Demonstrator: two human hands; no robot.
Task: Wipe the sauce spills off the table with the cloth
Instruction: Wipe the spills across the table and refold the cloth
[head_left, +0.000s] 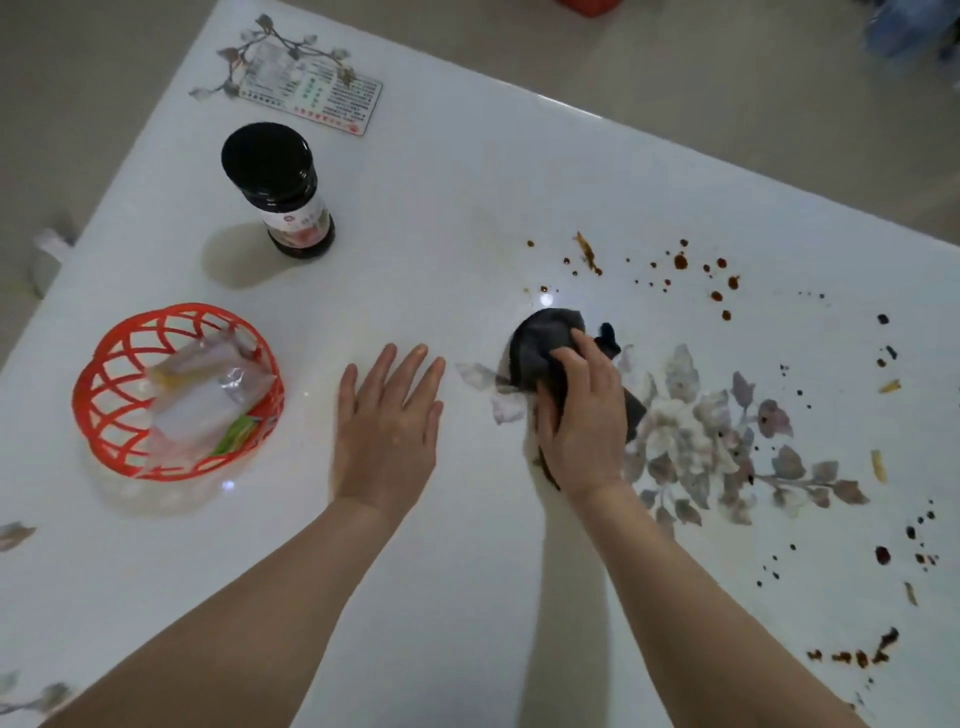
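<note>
Right hand (582, 415) gripping dark cloth (545, 343), sauce spills (680, 262) beyond, well apart

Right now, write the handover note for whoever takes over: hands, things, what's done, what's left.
Left hand: flat and open on the table, holding nothing.
Right hand: grips the dark cloth, pressed to the table.
Sauce: red-brown drops just beyond the cloth, dark drops along the right edge, a smear near the front right.
Done: no spots show around the hands.
Left: all three patches.
</note>
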